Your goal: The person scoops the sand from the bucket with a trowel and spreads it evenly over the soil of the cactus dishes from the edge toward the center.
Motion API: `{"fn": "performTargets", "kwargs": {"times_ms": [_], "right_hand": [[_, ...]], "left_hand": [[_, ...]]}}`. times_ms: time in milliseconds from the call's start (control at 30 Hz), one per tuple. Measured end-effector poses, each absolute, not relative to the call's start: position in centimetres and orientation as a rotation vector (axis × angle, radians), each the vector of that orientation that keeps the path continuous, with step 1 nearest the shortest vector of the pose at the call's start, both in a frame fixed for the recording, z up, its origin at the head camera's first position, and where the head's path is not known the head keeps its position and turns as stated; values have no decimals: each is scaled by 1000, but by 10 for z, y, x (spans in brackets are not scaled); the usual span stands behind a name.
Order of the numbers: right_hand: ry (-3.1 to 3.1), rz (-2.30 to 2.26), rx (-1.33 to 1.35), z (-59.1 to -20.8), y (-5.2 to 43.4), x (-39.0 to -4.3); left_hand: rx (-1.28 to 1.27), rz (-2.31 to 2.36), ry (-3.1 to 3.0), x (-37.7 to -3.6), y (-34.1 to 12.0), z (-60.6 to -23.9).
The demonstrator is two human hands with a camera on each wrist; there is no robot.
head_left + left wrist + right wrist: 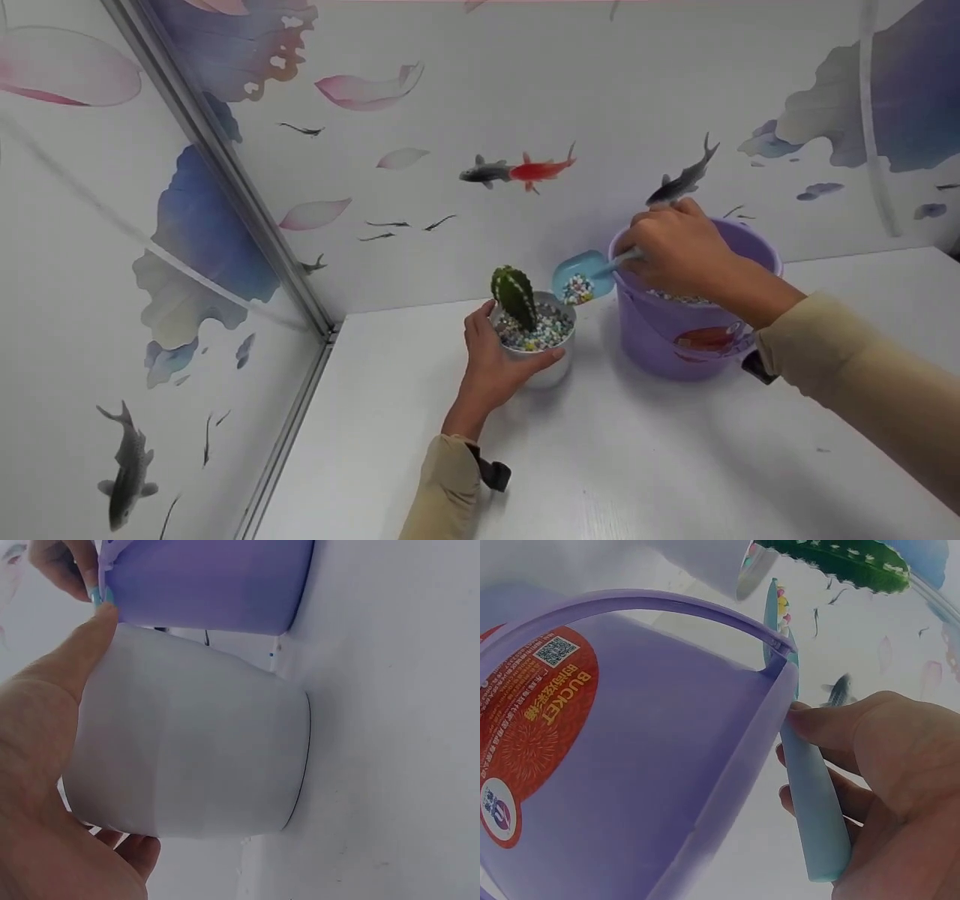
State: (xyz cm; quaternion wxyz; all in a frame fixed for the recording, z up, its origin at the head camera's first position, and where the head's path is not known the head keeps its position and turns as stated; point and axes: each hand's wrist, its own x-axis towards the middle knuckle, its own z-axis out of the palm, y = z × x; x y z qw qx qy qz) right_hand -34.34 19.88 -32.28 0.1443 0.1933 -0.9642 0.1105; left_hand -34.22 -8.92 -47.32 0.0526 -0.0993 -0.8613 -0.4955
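Note:
My left hand (496,366) grips a white flowerpot (195,742), thumb on the near side and fingers round the far left. A green cactus (514,294) stands in it, leaning slightly, amid multicoloured pebbles (544,330). Between thumb and fingers, my right hand (679,247) holds the handle of a light blue toy shovel (814,810). The scoop holds a small heap of pebbles and hangs just right of the pot's rim, tilted towards it. Below the right hand stands a purple bucket (649,337) with more pebbles inside, partly hidden by the hand.
Both pot and bucket stand on a white table (600,465), close to its back edge. A white wall panel (420,262) painted with fish and petals rises behind. At the left, a metal corner strip (217,161) joins a second panel. The bucket's handle (645,598) hangs down in front.

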Motion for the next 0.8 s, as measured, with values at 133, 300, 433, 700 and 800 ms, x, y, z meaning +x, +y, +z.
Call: {"fn": "performTargets", "kwargs": {"times_ms": [133, 300, 433, 700, 800], "right_hand": [[-2761, 310, 546, -325, 197, -343], [-2733, 303, 558, -327, 196, -343], [-2709, 285, 558, -329, 195, -343], [-2690, 254, 552, -332, 192, -345], [-2674, 251, 557, -333, 192, -345]], "left_hand": [[-300, -1549, -2614, -342, -89, -472], [-331, -1594, -2613, -341, -91, -469], [-378, -1612, -2592, -341, -94, -470], [-422, -1637, -2570, -342, -97, -471], [-400, -1634, -2585, -342, -97, -471]]}}
